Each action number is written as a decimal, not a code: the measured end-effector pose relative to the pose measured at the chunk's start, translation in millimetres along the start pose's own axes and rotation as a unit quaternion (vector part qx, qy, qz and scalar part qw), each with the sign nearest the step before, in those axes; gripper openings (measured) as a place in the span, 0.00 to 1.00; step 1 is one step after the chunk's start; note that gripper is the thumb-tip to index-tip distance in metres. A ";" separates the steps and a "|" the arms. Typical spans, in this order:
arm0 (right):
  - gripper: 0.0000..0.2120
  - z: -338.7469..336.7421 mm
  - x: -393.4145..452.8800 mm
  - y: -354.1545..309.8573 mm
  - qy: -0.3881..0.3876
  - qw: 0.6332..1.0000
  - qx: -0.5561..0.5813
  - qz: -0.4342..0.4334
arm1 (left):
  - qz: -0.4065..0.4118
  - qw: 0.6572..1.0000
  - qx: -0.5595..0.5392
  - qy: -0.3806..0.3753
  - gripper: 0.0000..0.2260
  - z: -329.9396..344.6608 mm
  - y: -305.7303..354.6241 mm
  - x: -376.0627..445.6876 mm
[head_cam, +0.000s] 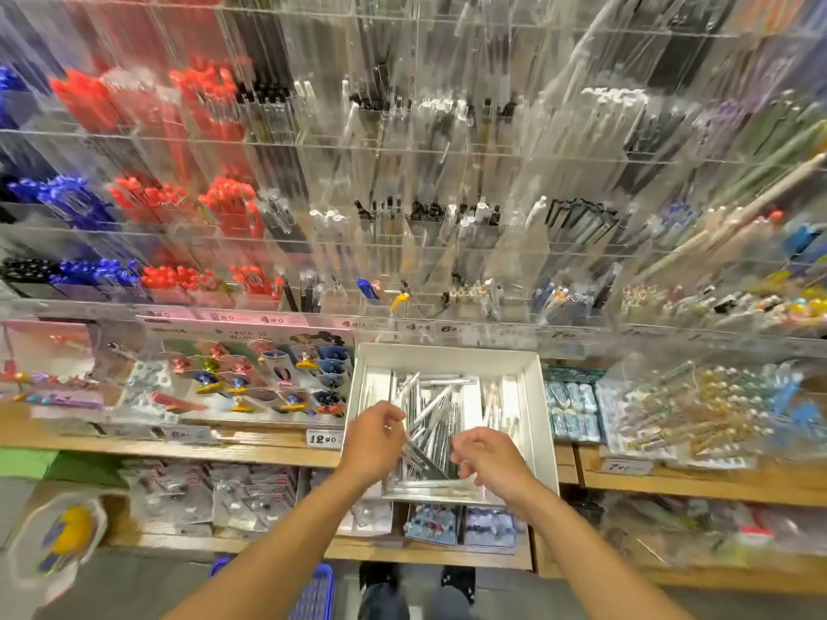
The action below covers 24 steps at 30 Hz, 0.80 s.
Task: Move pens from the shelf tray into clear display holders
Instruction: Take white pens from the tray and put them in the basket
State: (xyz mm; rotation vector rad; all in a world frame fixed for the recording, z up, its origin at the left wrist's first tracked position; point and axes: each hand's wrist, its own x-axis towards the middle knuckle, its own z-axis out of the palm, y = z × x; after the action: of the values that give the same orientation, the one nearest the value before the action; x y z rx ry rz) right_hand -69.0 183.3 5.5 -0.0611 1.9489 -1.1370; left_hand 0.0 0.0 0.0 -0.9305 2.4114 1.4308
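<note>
A white tray (534, 396) rests on the wooden shelf, filled with several silvery pens (432, 413) lying loose and crossed. My left hand (373, 440) hovers over the tray's left side, fingers curled near the pen ends; whether it holds one is blurred. My right hand (490, 454) is over the tray's front right with curled fingers touching the pens. Above the tray rise tiers of clear display holders (447, 243), with red, blue, black and clear pens standing in them.
Wooden shelf (250, 449) carries packaged trinkets at left and packets at right. A price tag (323, 439) sits by the tray's left edge. A lower shelf holds more packets. A blue basket (313, 592) stands on the floor beneath my arms.
</note>
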 end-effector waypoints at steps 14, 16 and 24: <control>0.05 12.3 37.0 2.9 -0.001 0.997 -0.023 0.072 | -0.071 0.954 0.290 0.040 0.09 31.0 16.2 89.0; 0.05 20.0 48.6 -1.8 0.018 0.997 -0.043 0.067 | -0.044 0.955 0.287 0.054 0.09 28.3 16.1 86.1; 0.21 55.1 104.1 -15.9 0.134 0.974 -0.145 0.108 | 0.137 0.975 0.008 0.177 0.04 5.3 6.7 42.9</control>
State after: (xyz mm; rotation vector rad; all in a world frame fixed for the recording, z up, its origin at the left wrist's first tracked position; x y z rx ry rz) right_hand -102.4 91.4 -62.1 0.1534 2.2874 -0.7424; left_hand -38.5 -11.2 -17.4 -0.9466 2.9057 1.4307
